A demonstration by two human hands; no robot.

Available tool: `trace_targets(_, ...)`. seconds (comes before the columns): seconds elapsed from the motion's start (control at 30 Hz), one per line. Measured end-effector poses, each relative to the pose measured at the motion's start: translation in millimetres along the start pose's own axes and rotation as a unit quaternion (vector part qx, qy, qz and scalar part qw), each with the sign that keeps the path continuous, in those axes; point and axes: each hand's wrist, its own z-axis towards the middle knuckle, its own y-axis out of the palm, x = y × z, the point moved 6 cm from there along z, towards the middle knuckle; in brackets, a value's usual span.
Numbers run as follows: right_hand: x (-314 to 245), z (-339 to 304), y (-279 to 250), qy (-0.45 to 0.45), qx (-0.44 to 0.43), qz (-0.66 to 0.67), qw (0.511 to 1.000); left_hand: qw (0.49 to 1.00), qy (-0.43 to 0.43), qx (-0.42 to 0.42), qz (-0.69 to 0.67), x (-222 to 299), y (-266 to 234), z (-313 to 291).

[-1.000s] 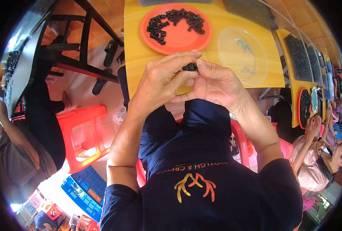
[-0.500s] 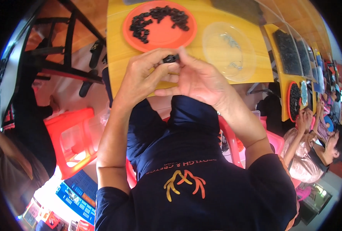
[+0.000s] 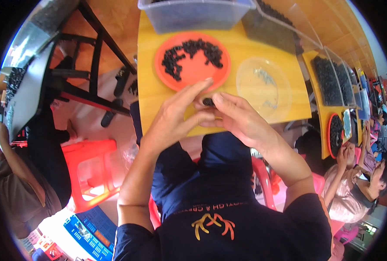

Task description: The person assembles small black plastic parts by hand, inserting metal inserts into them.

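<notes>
A small black part (image 3: 208,102), seemingly plastic, is pinched at the fingertips of my right hand (image 3: 245,124) above the near edge of the yellow table. My left hand (image 3: 174,117) is beside it with fingers stretched out and thumb apart, its thumb tip close to the right fingers. Just beyond the hands lies an orange-red plate (image 3: 189,77), with many black parts (image 3: 172,61) heaped in an arc around its far side. To the right, a clear round dish (image 3: 254,93) holds small silvery pieces (image 3: 265,77).
A clear plastic bin (image 3: 197,19) stands at the table's far edge, with another bin of black parts (image 3: 271,28) to its right. Red stools (image 3: 91,169) stand at the left. People sit at both sides, one at right (image 3: 350,182) near another plate.
The view has shifted, bringing the far bin into sight. My left fingers have straightened and come off the black part, which now sits in my right fingertips.
</notes>
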Motion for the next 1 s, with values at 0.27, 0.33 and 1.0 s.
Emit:
trace_targets(0.27,-134,81,-41,-0.096,0.017,-0.199,0.975,0.971,-0.198,0.057,-0.121,-54,3,-43)
trace_targets(0.33,-173,117,-52,-0.127,0.043,-0.195,0.972,0.959,-0.23,0.058,-0.155,-68,8,-45)
trace_targets(1.0,-44,-103,-96,-0.228,0.141,-0.775,0.573,0.972,-0.215,0.051,-0.084,-68,13,-39)
